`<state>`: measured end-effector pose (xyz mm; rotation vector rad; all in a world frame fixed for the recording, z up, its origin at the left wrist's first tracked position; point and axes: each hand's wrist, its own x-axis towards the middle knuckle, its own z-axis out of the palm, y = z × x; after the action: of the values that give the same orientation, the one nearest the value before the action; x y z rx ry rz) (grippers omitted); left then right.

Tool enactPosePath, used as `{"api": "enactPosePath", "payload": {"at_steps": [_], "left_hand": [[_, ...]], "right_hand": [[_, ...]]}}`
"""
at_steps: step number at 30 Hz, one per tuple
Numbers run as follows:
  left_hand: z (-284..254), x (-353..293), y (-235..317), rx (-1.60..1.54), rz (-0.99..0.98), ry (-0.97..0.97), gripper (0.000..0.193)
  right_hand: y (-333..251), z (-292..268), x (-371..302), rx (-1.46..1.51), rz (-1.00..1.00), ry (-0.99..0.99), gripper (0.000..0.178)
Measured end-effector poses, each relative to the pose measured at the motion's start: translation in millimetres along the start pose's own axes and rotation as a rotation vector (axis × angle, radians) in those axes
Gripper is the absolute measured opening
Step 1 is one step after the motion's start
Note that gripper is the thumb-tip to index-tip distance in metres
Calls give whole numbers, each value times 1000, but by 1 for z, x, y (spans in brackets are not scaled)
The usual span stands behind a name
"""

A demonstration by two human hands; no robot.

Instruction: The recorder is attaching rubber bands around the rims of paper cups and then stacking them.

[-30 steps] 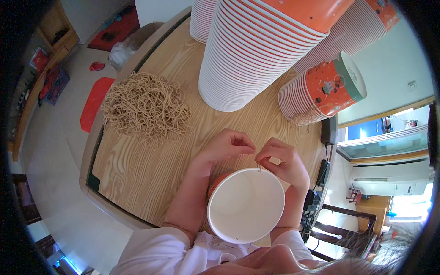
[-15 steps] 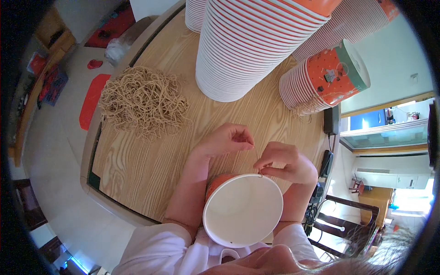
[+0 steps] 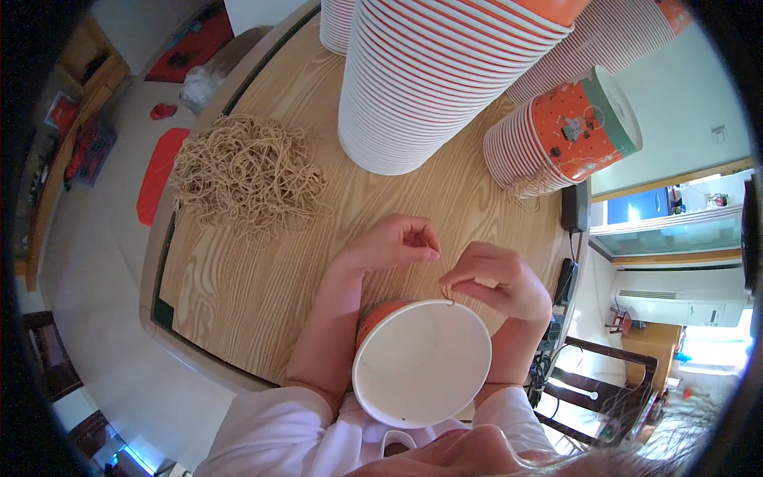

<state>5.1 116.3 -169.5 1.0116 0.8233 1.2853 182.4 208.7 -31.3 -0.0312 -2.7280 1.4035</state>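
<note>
A paper bucket (image 3: 421, 366), white inside and orange outside, rests tilted between my forearms with its mouth facing up toward me. A thin brown string (image 3: 447, 296) makes a small loop at its far rim. My right hand (image 3: 501, 278) pinches this string between thumb and fingertips, just above the rim. Beyond the rim, to the left, my left hand (image 3: 395, 243) is closed in a pinch; whatever lies between its fingertips is too small to make out. A tangled heap of brown strings (image 3: 250, 179) lies on the wooden table (image 3: 230, 294), left of my hands.
A tall stack of nested white-and-orange buckets (image 3: 429, 87) stands at the far side. To its right, a shorter stack (image 3: 568, 135) carries an orange-and-green bucket, with strings beside its base. A black power adapter (image 3: 575, 208) and cables line the right edge. A dark chair (image 3: 588, 389) stands beyond.
My right fingertips have lifted slightly off the bucket's rim, and the string loop now shows below them. My left hand and the bucket have barely moved.
</note>
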Motion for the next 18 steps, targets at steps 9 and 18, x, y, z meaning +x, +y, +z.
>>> {"api": "enactPosePath", "payload": {"at_steps": [9,18], "left_hand": [[0,2,-6,15,-26,11,11],[2,5,0,124,-56,-46,11]], "right_hand": [[-18,2,-1,-44,22,41,23],[-24,4,-1,-132,3,101,27]]}}
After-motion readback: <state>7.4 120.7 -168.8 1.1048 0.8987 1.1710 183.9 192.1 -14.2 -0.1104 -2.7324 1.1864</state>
